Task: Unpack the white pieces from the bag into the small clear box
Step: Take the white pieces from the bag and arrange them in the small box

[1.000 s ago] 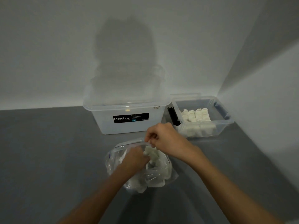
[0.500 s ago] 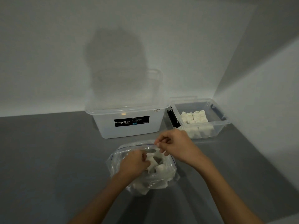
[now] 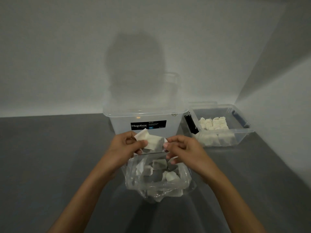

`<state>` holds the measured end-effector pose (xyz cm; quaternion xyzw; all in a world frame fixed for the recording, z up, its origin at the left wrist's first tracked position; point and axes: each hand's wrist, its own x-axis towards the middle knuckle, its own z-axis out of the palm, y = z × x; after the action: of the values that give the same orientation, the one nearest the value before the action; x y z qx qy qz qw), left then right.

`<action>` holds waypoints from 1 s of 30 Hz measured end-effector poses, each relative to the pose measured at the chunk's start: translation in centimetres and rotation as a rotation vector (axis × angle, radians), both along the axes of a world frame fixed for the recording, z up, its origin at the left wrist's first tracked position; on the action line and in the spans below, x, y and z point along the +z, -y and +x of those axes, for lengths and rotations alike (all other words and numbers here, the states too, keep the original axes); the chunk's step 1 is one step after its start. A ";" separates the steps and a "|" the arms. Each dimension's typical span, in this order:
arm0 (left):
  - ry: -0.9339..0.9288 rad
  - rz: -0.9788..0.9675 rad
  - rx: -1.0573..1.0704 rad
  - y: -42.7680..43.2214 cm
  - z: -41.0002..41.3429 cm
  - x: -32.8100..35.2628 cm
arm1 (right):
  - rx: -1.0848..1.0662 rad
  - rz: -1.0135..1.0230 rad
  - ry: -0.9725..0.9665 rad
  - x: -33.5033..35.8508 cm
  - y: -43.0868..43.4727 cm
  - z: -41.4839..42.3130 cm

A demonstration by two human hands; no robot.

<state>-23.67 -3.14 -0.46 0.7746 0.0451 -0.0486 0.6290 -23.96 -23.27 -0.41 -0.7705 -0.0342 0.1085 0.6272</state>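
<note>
Head camera looks down at two bare arms that reach over a grey table (image 3: 50, 157). The left hand (image 3: 123, 146) holds a small bunch of white pieces (image 3: 152, 140) up in the air, just above the open top of the bag (image 3: 158, 184). Its fingers and thumb curl round the left end of the bunch. The right hand (image 3: 184, 149) is close beside it with its fingers curled, and its thumb and first finger pinch the right end of the same bunch. The bag is clear and crinkly and sits on the table between the two arms, near the person. More loose pieces (image 3: 171, 176) lie inside it, some bright and some in shade. Behind the bag stands a big clear box (image 3: 121, 125) with a black label (image 3: 148, 125) that says Megabox. To the right of the big box, in the corner by the wall (image 3: 67, 56), sits the small clear box (image 3: 244, 136). Its top is open, and it has a black clip (image 3: 191, 124) on its left side. Neat rows of packed pieces (image 3: 213, 123) fill much of it, more on the left side. A soft round shadow (image 3: 134, 64) falls on the wall above the big box.
</note>
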 end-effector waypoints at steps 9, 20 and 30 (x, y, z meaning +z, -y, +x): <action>0.014 -0.035 -0.088 0.8 0.7 0.2 | -0.045 -0.166 0.173 1.4 1.3 1.1; 0.013 -0.042 0.017 0.5 2.0 -0.5 | 0.121 -0.695 0.436 3.6 1.7 3.1; -0.386 -0.851 -0.039 2.5 0.8 -1.1 | 0.272 -0.193 0.194 3.5 0.0 3.3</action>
<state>-22.89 -5.60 -1.60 0.4251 0.1229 -0.2177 0.8699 -20.69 -23.30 3.05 -0.8222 -0.1880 0.1202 0.5236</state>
